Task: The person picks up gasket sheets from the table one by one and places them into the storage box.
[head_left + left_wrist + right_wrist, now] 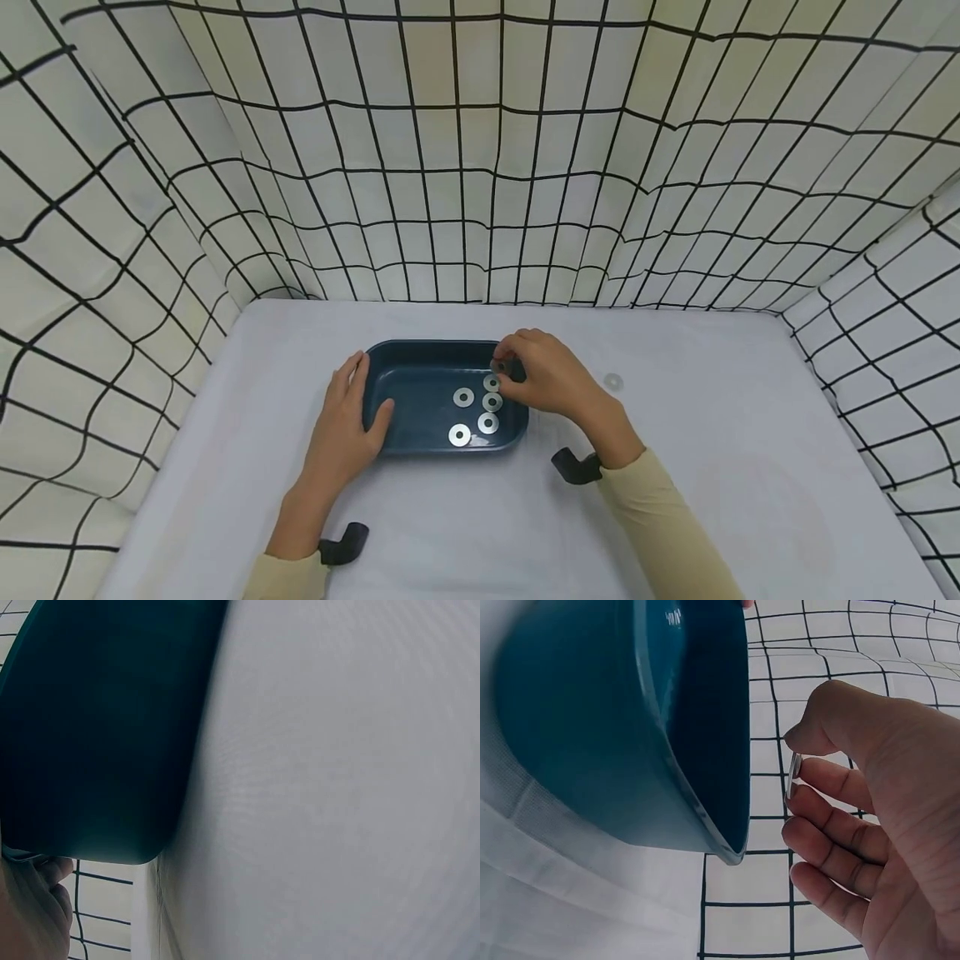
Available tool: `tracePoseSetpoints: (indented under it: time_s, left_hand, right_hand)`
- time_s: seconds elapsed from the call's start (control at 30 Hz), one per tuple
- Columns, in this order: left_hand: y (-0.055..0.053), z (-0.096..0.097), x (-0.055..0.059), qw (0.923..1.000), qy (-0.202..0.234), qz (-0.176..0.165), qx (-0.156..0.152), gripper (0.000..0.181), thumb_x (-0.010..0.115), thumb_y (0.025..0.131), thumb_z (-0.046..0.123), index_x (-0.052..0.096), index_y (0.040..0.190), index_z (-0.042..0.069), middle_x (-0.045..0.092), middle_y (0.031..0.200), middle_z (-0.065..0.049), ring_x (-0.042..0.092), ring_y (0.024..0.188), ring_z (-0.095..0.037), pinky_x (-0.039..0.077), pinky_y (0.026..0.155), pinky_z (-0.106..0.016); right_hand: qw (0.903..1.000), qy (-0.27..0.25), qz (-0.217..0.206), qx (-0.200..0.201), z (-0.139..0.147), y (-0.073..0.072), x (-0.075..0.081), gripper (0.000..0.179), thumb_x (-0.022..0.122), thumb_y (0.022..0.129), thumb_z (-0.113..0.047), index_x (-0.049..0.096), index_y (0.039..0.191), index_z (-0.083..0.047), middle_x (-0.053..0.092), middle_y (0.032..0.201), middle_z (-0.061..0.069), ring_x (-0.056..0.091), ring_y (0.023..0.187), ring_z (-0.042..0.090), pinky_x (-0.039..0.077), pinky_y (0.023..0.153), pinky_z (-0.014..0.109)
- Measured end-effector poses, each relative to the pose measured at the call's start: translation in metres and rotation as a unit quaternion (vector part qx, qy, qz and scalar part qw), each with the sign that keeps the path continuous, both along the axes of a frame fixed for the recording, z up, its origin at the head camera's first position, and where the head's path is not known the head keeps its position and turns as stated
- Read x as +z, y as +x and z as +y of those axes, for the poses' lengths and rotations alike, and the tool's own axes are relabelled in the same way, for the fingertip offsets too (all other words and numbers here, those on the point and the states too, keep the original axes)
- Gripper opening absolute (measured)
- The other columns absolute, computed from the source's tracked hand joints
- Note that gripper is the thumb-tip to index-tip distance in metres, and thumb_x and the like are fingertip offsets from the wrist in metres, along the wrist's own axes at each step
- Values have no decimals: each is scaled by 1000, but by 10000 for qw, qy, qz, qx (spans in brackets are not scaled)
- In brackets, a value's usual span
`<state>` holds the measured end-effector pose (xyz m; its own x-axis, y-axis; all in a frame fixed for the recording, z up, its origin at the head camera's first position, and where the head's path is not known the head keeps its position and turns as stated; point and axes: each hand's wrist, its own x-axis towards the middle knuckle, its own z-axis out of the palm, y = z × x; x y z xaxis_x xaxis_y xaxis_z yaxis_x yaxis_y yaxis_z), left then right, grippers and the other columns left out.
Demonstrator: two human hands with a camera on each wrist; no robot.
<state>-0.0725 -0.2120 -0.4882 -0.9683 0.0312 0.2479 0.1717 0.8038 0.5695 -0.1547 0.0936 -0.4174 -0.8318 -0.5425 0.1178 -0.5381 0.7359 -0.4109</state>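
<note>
A dark teal tray [405, 398] sits on the white table, holding several flat metal washers [462, 397]. My right hand [542, 375] hovers over the tray's far right corner and pinches one washer [794, 771] between thumb and forefinger. My left hand [343, 425] grips the tray's left rim, thumb inside the wall, fingers along the outside. In the left wrist view only the tray's outer wall [90, 735] and a bit of the hand [30, 907] show. In the right wrist view the tray [615, 727] fills the left side.
One loose washer [613, 382] lies on the table right of the tray. Checked cloth walls [480, 167] enclose the table at the back and both sides. Black wrist mounts [576, 467] sit on both forearms.
</note>
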Motion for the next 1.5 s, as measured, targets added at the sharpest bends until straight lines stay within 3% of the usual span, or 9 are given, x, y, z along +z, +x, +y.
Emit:
tracePoseSetpoints:
  time_s: [0.43, 0.8, 1.2, 1.5]
  left_hand:
    - [0, -1, -2, 10000, -25, 38, -39, 76, 62, 105, 25, 26, 165, -4, 27, 173, -22, 27, 160, -47, 31, 124, -68]
    - [-2, 1, -1, 10000, 6, -56, -44, 75, 61, 106, 26, 26, 166, -3, 25, 174, -20, 27, 161, -43, 31, 127, -66]
    - [-1, -1, -2, 9999, 40, -102, 11, 76, 62, 104, 25, 27, 165, -5, 26, 173, -21, 25, 161, -47, 28, 127, -67]
    - [-1, -2, -2, 9998, 16, -179, 9, 76, 61, 105, 27, 26, 165, -4, 25, 174, -21, 24, 161, -48, 27, 128, -67]
  right_hand:
    - [9992, 188, 149, 329, -13, -8, 1, 22, 78, 91, -22, 75, 111, -11, 76, 106, 0, 68, 100, 17, 60, 93, 35]
    - [9967, 459, 217, 627, -28, -17, 5, 20, 76, 89, -19, 76, 109, -13, 71, 96, -2, 58, 87, 13, 54, 81, 32]
    - [9930, 719, 345, 870, -37, -18, 8, 23, 76, 90, -21, 76, 111, -13, 72, 99, -1, 61, 89, 15, 56, 90, 36]
    - [9891, 961, 585, 945, -38, -16, 11, 19, 76, 92, -22, 76, 109, -14, 72, 97, 0, 59, 88, 15, 55, 89, 38]
